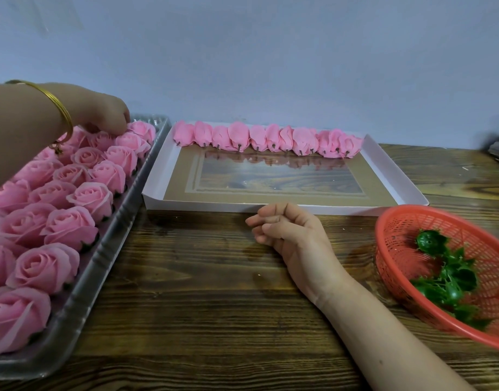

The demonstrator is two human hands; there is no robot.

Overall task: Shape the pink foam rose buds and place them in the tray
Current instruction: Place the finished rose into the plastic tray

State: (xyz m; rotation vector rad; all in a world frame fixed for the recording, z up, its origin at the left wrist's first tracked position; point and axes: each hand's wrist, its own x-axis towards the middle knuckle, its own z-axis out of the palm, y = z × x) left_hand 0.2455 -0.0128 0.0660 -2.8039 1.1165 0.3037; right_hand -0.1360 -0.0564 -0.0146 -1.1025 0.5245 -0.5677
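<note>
Where the clear tray (101, 263) sits, pink roses (70, 225) stand layered, upright.

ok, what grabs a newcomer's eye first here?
The clear tray packed with pink roses at left, where the left hand reaches its far end. Next, the row of pink buds along the far edge of the white tray, and the red basket of green calyxes at right.

open lane in the middle

bare table (203, 292) runs between the packed rose tray (81, 294) at the left edge and the red basket (380, 235) at the right. the right hand (287, 230) lies before the white tray (203, 207); buds (268, 139) line only its far wall.
</note>
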